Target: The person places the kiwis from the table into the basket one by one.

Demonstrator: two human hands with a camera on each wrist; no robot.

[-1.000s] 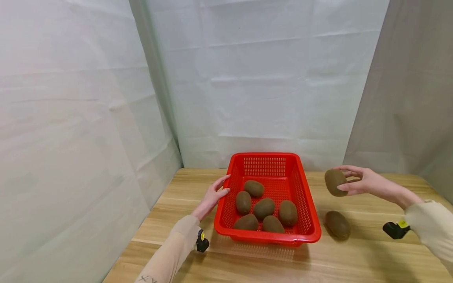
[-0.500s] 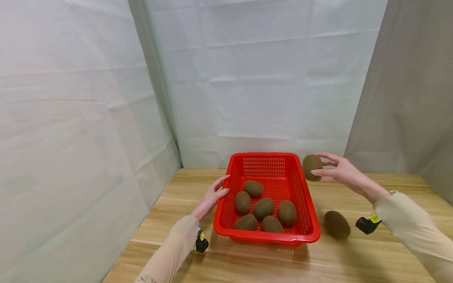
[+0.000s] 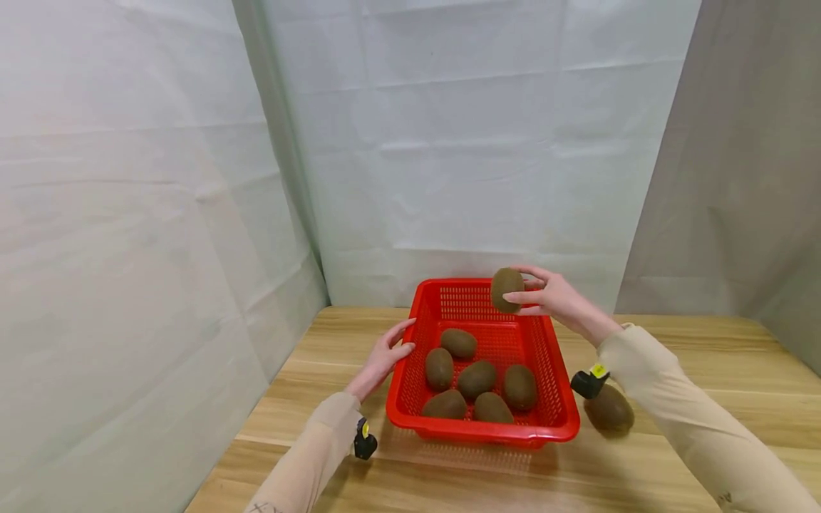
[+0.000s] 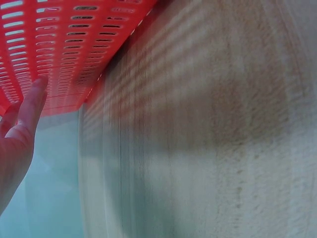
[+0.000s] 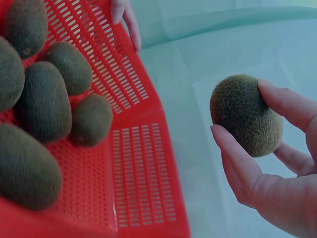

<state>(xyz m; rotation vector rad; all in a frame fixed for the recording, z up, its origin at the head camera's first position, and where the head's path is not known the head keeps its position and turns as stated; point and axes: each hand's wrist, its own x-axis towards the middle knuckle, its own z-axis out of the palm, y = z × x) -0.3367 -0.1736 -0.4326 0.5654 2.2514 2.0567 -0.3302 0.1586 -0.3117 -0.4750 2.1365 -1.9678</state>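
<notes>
A red slotted basket stands on the wooden table and holds several brown kiwis. My right hand grips one more kiwi in the air above the basket's far end; the right wrist view shows that kiwi pinched between thumb and fingers. My left hand rests with straight fingers against the basket's left wall, and its fingertips touch the red plastic. Another kiwi lies on the table to the right of the basket, partly behind my right sleeve.
White cloth walls close off the back and left, and a grey one the right. Bare wooden tabletop stretches right of the basket and along the front edge. Black wrist cameras sit on both sleeves.
My right hand has carried the kiwi left and slightly up, from beside the basket's right side to above its far end. The left hand and basket stayed still.
</notes>
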